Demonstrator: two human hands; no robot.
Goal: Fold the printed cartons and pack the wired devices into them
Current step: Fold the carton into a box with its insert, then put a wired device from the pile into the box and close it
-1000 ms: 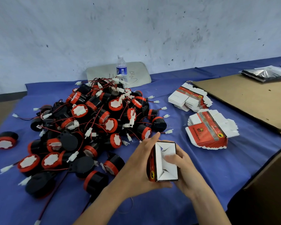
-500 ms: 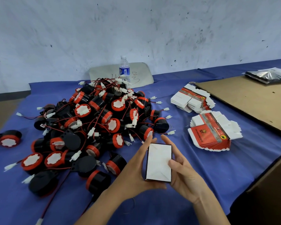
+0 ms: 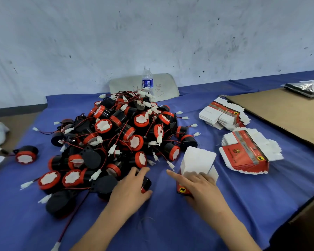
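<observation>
Even soft light, hands blurred, edges warped.

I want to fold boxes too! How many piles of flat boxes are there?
2. The far pile lies beside the cardboard sheet; the near pile lies right of the folded box. None seems hidden.

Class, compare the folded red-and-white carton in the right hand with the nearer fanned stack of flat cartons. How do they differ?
The folded red-and-white cardboard carton stands erected as a box, white flaps open upward; the fanned stack of flat cartons lies unfolded. The folded carton is single, gripped by the right hand; the stack holds many, untouched on the blue cloth. Both show red print and white flaps.
</observation>
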